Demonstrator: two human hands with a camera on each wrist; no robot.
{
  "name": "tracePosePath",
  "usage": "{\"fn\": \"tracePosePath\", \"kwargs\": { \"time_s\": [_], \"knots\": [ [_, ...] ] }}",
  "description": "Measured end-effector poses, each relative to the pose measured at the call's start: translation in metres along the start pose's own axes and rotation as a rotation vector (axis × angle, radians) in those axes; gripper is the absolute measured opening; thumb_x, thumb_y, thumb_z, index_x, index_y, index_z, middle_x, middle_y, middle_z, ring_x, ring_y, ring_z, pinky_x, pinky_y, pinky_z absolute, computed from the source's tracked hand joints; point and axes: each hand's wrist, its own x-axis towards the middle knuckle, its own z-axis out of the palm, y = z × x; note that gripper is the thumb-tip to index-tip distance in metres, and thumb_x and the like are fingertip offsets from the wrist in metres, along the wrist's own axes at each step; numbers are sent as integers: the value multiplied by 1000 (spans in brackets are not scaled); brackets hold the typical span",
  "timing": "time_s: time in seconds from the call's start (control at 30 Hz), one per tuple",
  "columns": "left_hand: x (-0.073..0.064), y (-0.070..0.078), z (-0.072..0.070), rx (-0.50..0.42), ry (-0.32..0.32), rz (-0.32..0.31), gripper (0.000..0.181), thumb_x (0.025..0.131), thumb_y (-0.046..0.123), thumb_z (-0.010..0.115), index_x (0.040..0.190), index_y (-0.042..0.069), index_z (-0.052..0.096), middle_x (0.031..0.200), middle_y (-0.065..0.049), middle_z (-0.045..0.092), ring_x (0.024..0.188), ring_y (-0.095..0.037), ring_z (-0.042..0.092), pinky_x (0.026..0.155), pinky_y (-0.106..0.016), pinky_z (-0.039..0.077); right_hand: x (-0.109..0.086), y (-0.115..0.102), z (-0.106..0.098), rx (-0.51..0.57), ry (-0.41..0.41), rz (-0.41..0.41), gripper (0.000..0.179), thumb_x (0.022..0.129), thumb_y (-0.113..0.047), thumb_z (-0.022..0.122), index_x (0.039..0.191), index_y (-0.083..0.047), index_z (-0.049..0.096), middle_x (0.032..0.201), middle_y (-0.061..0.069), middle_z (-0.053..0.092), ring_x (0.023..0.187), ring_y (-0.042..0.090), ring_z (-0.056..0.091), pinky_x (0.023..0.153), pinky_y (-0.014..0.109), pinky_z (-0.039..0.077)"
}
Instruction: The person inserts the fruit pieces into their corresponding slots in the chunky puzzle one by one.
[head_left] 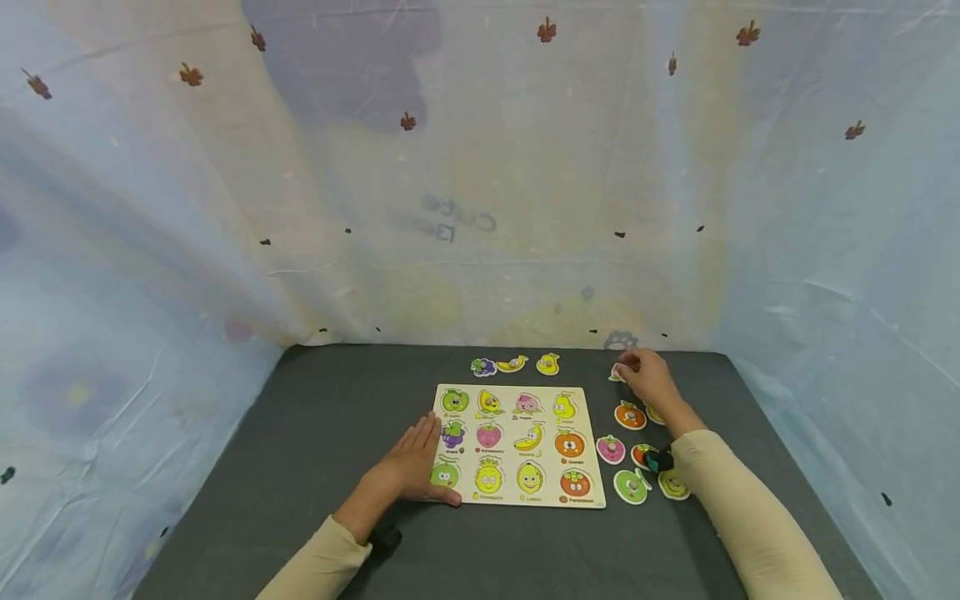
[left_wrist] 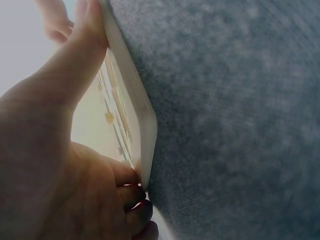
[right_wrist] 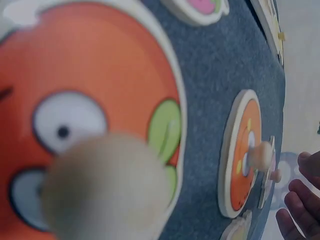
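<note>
My left hand (head_left: pixel 408 462) rests against the left edge of a wooden fruit puzzle board (head_left: pixel 596 496), fingers extended along its side and thumb at the lower left corner. In the left wrist view the fingertips touch the board's pale edge (left_wrist: pixel 145 120). At the far right, my right hand (head_left: pixel 651 379) hovers beside a small pinkish puzzle piece (head_left: pixel 616 373). The right wrist view shows its loosely bent fingers (right_wrist: pixel 302 200) apart from that piece's knob (right_wrist: pixel 276 175). An orange piece (head_left: pixel 630 415) lies nearer, below this hand.
Grape (head_left: pixel 483 367), banana (head_left: pixel 512 364) and pear (head_left: pixel 548 364) pieces lie behind the board. To its right are a round pink piece (head_left: pixel 611 450), a green piece (head_left: pixel 631 487), a red-orange piece (head_left: pixel 642 455) and a yellow piece (head_left: pixel 672 485). A patterned curtain (head_left: pixel 487 275) borders the dark table (head_left: pixel 315 433).
</note>
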Motion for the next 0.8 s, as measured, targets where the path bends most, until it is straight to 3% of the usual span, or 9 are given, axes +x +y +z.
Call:
{"fn": "tracePosePath", "kwargs": {
  "time_s": [0.33, 0.8],
  "knots": [
    [0, 2, -2, 36, 14, -20, 142, 76, 70, 89, 169, -6, 14, 178, -24, 9, 166, -37, 11, 134, -50, 14, 2, 8, -1, -58, -19, 54, 23, 107, -11, 67, 118, 9, 68, 120, 30, 64, 112, 48, 64, 96, 62, 54],
    [0, 2, -1, 41, 19, -20, 142, 76, 70, 88, 169, -6, 14, 178, -24, 9, 166, -37, 12, 134, -50, 15, 5, 14, 2, -49, -50, 113, 24, 108, -14, 64, 120, 7, 69, 119, 29, 65, 110, 45, 63, 97, 60, 53]
  ]
}}
